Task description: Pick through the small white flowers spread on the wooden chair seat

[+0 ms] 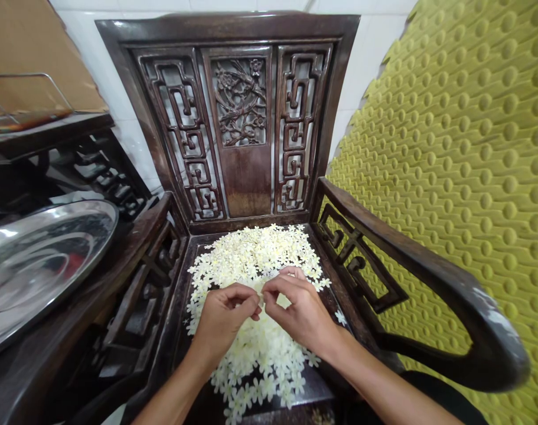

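Over pale flowers (pixel 253 254), hands (pixel 227 313) pinched, close together

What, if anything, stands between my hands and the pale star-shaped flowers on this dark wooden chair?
Nothing visible: your left hand and right hand are right over the pale star-shaped flowers; the dark wooden armrests flank them.

Flowers (pixel 251 254) are cream-white, chair (pixel 247 183) dark brown, sheet (pixel 450 147) dotted yellow-green.
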Motion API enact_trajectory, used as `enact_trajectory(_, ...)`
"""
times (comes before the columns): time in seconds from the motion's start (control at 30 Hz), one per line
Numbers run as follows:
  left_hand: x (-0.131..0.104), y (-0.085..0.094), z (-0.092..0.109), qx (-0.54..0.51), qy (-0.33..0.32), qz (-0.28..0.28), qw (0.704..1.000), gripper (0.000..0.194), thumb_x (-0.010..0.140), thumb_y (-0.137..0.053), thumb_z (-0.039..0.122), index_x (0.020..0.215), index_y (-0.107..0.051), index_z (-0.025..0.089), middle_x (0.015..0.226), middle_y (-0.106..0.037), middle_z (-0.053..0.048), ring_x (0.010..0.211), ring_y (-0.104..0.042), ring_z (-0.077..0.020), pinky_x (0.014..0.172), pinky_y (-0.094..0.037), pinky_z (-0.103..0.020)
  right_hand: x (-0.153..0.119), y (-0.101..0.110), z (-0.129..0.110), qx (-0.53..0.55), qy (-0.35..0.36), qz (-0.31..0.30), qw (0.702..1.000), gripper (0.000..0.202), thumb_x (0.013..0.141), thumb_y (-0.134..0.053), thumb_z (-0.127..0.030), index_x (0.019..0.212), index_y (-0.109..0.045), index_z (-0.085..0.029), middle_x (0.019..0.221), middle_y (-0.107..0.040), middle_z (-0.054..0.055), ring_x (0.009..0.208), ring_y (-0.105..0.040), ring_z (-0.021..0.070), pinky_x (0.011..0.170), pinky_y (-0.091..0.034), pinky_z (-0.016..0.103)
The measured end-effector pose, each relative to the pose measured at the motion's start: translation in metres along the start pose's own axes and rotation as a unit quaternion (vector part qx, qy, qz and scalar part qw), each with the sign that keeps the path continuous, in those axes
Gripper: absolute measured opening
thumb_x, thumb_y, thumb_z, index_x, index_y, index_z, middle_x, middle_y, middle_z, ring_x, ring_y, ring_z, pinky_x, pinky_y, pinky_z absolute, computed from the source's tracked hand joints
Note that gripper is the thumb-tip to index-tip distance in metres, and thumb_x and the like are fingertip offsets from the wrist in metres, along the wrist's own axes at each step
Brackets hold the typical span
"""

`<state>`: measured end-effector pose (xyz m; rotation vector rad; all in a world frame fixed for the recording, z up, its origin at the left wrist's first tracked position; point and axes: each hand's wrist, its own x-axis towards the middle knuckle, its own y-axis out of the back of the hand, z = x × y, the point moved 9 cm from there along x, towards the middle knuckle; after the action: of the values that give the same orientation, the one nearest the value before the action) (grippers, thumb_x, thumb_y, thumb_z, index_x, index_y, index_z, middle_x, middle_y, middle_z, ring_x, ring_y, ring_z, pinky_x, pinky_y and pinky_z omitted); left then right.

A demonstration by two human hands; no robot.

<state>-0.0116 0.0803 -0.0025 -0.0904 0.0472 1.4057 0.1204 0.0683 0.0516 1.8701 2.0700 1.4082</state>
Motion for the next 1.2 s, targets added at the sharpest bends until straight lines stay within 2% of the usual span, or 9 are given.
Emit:
enact_trajectory(0.13, 0.002, 0.000, -0.002, 0.000, -0.002, -0.005, 1.000, 0.013, 0.077, -0.070, 0.022, 0.065, -0.072, 0.016, 0.065, -0.066, -0.002, 0.060, -0.058, -0.0142, 0.062, -0.048, -0.027, 0.002, 0.003, -0.002, 0.009, 0.002, 0.000, 1.000, 0.014, 0.088, -0.060, -0.010, 0.081, -0.062, -0.021, 0.073, -0.067, -0.002, 0.070, -0.059, 0.0149, 0.087, -0.041, 0.035)
enact_trajectory(0.33, 0.004, 0.014, -0.015, -0.088, 0.038, 0.059, 0.994, 0.014, 0.077, -0.074, 0.028, 0.072, -0.074, 0.015, 0.065, -0.067, -0.002, 0.061, -0.057, -0.0128, 0.064, -0.047, -0.026, 0.004, 0.008, -0.005, 0.013, -0.012, 0.006, 1.000, 0.010, 0.088, -0.060, -0.012, 0.084, -0.062, -0.021, 0.076, -0.063, -0.001, 0.076, -0.058, 0.0165, 0.082, -0.041, 0.034)
enact_trajectory(0.43, 0.004, 0.011, -0.018, -0.120, 0.053, 0.044, 0.990, 0.015, 0.077, -0.076, 0.029, 0.074, -0.075, 0.014, 0.066, -0.066, -0.002, 0.062, -0.055, -0.0120, 0.066, -0.046, -0.025, 0.003, 0.001, -0.003, 0.033, -0.033, -0.018, 0.999, 0.010, 0.088, -0.062, -0.012, 0.090, -0.065, -0.022, 0.079, -0.065, -0.001, 0.078, -0.060, 0.0164, 0.082, -0.042, 0.034)
enact_trajectory(0.67, 0.003, 0.006, -0.016, -0.127, 0.056, 0.022, 0.990, 0.016, 0.079, -0.075, 0.029, 0.074, -0.075, 0.014, 0.067, -0.064, -0.002, 0.065, -0.054, -0.0119, 0.067, -0.045, -0.025, 0.001, -0.004, 0.007, 0.084, -0.091, -0.033, 0.992, 0.011, 0.089, -0.063, -0.013, 0.086, -0.068, -0.023, 0.076, -0.065, -0.002, 0.076, -0.060, 0.0161, 0.079, -0.044, 0.033)
enact_trajectory(0.97, 0.002, 0.004, -0.016, -0.121, 0.057, 0.014, 0.991, 0.017, 0.080, -0.074, 0.029, 0.072, -0.073, 0.014, 0.067, -0.065, -0.002, 0.064, -0.055, -0.0125, 0.067, -0.046, -0.026, 0.001, -0.004, 0.008, 0.087, -0.091, -0.037, 0.991, 0.014, 0.087, -0.061, -0.010, 0.082, -0.066, -0.022, 0.074, -0.064, -0.003, 0.074, -0.059, 0.0154, 0.078, -0.043, 0.032)
enact_trajectory(1.2, 0.004, 0.019, -0.019, -0.127, 0.067, 0.088, 0.986, 0.017, 0.072, -0.080, 0.030, 0.072, -0.074, 0.014, 0.064, -0.066, -0.002, 0.061, -0.056, -0.0119, 0.062, -0.046, -0.024, 0.000, 0.004, 0.015, 0.074, -0.125, -0.016, 0.989, 0.014, 0.081, -0.060, -0.008, 0.076, -0.062, -0.021, 0.072, -0.061, -0.002, 0.074, -0.058, 0.0166, 0.070, -0.043, 0.029)
